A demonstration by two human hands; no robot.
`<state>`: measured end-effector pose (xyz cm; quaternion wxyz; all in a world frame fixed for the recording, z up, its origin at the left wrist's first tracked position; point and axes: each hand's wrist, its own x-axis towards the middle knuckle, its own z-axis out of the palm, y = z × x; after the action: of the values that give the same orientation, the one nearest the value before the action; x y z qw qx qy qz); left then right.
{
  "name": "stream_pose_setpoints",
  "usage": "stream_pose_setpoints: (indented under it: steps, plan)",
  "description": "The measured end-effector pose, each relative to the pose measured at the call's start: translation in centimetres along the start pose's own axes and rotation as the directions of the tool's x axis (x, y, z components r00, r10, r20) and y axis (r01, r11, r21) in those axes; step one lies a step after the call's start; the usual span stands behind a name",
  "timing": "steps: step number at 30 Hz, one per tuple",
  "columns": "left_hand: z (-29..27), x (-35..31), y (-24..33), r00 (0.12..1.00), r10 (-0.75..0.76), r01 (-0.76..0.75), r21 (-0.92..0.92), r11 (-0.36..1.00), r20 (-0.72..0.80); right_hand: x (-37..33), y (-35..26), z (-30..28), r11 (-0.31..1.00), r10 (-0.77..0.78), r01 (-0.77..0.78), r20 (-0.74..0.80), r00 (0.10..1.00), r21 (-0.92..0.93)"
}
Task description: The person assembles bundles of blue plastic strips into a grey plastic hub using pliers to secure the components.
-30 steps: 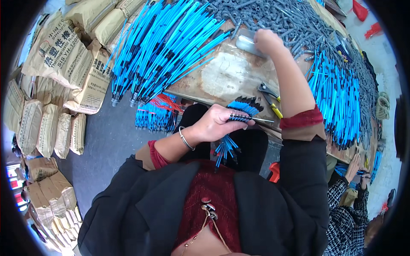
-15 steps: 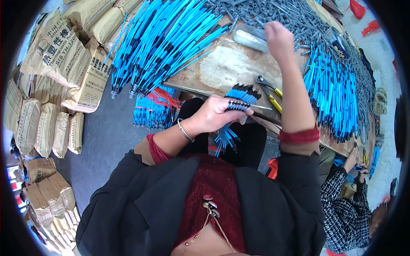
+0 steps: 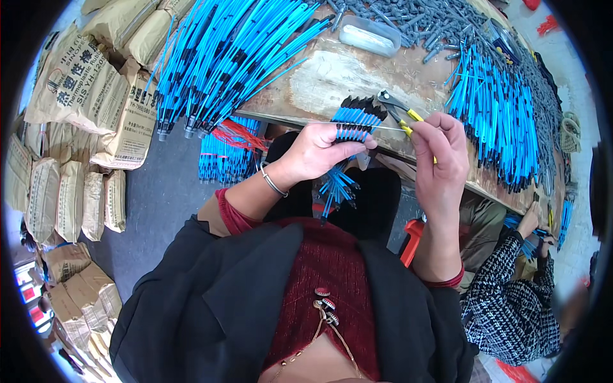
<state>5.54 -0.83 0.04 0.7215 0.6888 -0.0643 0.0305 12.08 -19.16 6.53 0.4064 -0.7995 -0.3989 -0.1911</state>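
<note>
My left hand [image 3: 325,150] is closed around a bundle of blue tubes with black tips [image 3: 357,120], held just off the near table edge. The tubes' other ends show below the hand. A thin pale rod or wire [image 3: 383,126] runs across the bundle, its right end pinched between the thumb and fingers of my right hand [image 3: 442,159]. Beside and partly behind that hand lie pliers with yellow handles [image 3: 412,115] on the table. Farther back sits a shallow clear plastic tray [image 3: 370,37] holding pale, thin pieces too small to tell.
Blue tubes [image 3: 223,57] are heaped at the table's left, more [image 3: 495,118] at its right. Grey plastic parts [image 3: 428,19] cover the far side. Brown paper sacks [image 3: 83,96] stand left. A co-worker in a checked jacket [image 3: 511,300] works at right. Beneath the table are more tube bundles [image 3: 227,156].
My right hand has come back from beside the clear tray toward the bundle and now pinches the thin rod. My left hand, still holding the bundle, has shifted slightly left.
</note>
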Motion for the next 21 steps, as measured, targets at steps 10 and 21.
stream_pose_setpoints:
  steps: [10,21]
  plan:
    - [-0.3,0.1,-1.0,0.997,0.08,-0.08,0.0,0.997,0.008,-0.1,-0.7,0.0,0.999,-0.002,0.001,-0.039,0.999,-0.033]
    - [-0.3,0.2,-0.5,0.998,0.059,-0.06,0.039,0.997,0.023,0.1,-0.9,0.4,0.997,-0.012,0.008,-0.049,0.999,-0.074]
